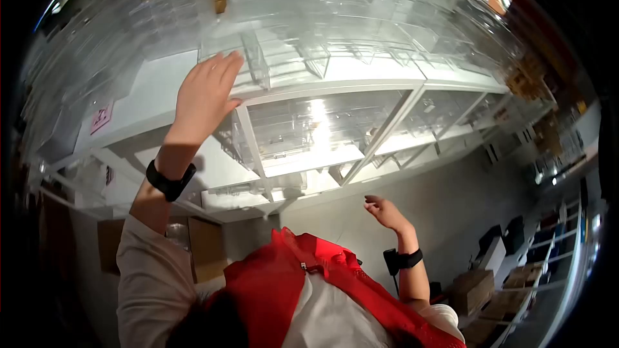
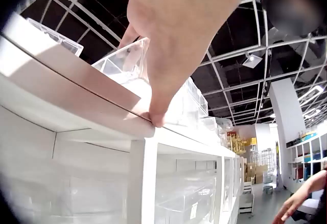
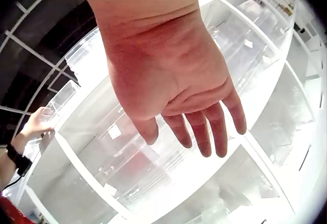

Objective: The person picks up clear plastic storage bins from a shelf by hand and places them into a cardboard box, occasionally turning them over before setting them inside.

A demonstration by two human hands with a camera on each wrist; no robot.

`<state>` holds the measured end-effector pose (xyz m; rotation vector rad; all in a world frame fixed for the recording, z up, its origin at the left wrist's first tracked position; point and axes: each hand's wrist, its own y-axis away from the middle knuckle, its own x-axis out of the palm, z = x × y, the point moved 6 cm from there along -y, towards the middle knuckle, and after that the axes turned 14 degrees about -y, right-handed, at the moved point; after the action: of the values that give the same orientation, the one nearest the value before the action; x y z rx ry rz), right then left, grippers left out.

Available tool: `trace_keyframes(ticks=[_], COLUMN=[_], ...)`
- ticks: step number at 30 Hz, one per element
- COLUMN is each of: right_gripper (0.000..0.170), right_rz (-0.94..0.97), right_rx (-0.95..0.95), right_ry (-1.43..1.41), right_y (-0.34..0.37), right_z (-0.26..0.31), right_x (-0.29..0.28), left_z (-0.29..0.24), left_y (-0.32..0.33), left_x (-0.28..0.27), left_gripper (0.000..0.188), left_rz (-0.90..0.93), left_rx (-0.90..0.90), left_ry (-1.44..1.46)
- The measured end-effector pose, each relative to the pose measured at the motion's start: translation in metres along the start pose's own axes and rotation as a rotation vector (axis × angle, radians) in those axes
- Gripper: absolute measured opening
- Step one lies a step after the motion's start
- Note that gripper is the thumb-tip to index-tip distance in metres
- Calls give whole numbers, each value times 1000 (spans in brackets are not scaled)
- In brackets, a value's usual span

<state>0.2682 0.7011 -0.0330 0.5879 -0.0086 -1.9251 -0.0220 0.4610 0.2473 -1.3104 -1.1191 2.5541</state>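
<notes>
My left hand lies over the top of a white shelf unit, its fingers extended. In the left wrist view the thumb touches the front edge of the unit's top, and the fingers reach behind a clear plastic box, partly hidden by it. More clear boxes stand along the top, beside and beyond this hand. My right hand hangs in front of the unit, away from the shelves and holding nothing. In the right wrist view its palm shows, with the fingers loosely extended.
Clear boxes also fill the compartments under the top. A pink card lies on the unit's left part. An open cardboard box is on the floor at lower left. Another carton stands near a rack at right.
</notes>
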Motion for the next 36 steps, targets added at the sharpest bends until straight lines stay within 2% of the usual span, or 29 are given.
trace_keyframes(ticks=[2,5,6,9,11,13,14,15,17,18,21,22,25,26,27,29,32,35,36], right_gripper=[45,45,47,57,69,94,93,90,82,69,61,55,52,53,54,55,57,56,54], right_rz=[44,182,278,572,817,930,1038,1092,1059,1069,1192,1156,982,916,892,878,921,1020,1069], right_rx=[-20,-136,-168,-224,-332,-296,-303,-287,-177,-192,-24,36,143,141,149,122,208,277,305], right_ry=[37,-26,-61,-398,-810,-935,-987,-1052,-993,-960,-955,-990,-883,-832,-778,-688,-740,-754,-748], right_y=[-22,-46,-51,-63,-59,-48,-36,-35,-24,-19,-11,-9,1,4,1,15,41,90,110], right_z=[11,51,67,125,171,208,233,238,246,249,236,231,230,227,217,212,199,211,222], right_x=[-11,-9,-4,17,37,61,77,95,137,159,236,260,319,336,353,387,442,499,515], left_z=[-3,-14,-19,-32,-38,-46,-48,-50,-56,-56,-52,-48,-31,-27,-27,-20,-4,18,23], left_y=[13,34,39,77,106,135,150,164,202,223,282,301,372,400,423,480,568,645,663], left_x=[-8,-41,-54,-77,-84,-101,-107,-115,-132,-140,-157,-164,-192,-202,-214,-233,-265,-287,-288], left_gripper=[75,55,44,38,24,17,15,16,19,24,26,32,42,51,50,49,49,49,51], left_rz=[-35,-163,-113,-156,-96,-163,-90,-92,-74,-34,176,345,547,635,678,722,643,526,476], left_rx=[-10,-29,-43,-8,29,86,70,90,116,56,-93,-115,-440,-516,-603,-758,-1054,-1428,-1505], left_ry=[-78,-73,-102,-174,-289,-379,-406,-441,-514,-519,-573,-552,-372,-351,-329,-289,-132,128,252])
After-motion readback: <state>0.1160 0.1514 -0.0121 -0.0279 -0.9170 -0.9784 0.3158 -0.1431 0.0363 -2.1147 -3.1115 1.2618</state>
